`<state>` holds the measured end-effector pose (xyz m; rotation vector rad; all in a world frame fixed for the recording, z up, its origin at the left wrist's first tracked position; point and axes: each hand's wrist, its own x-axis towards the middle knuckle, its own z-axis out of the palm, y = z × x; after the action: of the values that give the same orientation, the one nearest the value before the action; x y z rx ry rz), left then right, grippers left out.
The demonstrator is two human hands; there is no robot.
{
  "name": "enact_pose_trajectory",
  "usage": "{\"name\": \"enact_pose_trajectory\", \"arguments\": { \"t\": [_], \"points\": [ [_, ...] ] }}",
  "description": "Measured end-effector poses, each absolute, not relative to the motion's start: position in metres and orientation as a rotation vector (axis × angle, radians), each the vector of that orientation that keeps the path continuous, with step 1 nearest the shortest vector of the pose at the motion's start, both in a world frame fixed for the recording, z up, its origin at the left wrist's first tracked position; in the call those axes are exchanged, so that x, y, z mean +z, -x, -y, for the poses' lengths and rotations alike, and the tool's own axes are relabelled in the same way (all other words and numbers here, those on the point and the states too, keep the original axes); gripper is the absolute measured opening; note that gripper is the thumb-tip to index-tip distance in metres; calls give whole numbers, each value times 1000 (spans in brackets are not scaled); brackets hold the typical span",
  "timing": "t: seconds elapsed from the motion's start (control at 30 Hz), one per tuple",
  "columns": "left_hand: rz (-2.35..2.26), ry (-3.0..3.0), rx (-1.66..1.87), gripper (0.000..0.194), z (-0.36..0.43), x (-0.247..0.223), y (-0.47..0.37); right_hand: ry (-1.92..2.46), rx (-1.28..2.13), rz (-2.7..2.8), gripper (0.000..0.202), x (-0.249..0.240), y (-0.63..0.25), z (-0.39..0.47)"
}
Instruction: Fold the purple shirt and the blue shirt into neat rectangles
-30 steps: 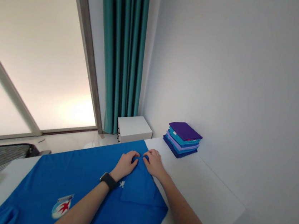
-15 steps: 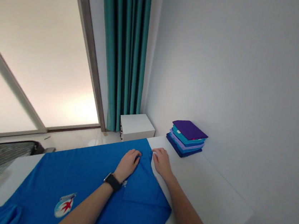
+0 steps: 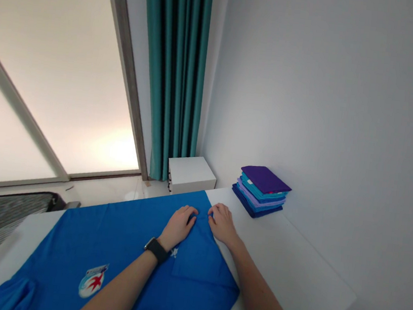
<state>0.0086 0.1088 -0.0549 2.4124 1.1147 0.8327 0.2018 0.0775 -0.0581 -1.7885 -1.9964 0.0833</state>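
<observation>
Right up close, the blue shirt is seen spread over the white table, a bunched part at the near left, the round emblem with its red star left of the forearms. A dark watch is worn on the left wrist. Now to the 2 hands! A fold near the table's far edge is pinched narrowly by the left hand, from above, and by the right hand, just beside it at the shirt's right border; cloth is left showing between the 2. The shirt is laid beneath both. Beyond the right hand, folded clothes are stacked at the table's far corner, near the wall, purple on top. Past the far edge, 1 white cabinet is backed by the green curtain, with frosted panels brightly lit at left.
</observation>
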Motion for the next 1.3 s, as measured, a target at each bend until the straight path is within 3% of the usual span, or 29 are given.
{"name": "enact_pose_trajectory", "arguments": {
  "t": [0.37,0.83,1.3],
  "points": [
    [-1178,-2403,861,15,-111,-59,-8,1802,-27,1888,16,-55,-196,-73],
    [-1354,-2558,748,13,-106,-50,-8,1780,197,2277,65,-56,-163,-25],
    [-1329,-2539,792,16,-111,-49,-4,1658,395,2283,59,-47,-195,3]
  ]
}}
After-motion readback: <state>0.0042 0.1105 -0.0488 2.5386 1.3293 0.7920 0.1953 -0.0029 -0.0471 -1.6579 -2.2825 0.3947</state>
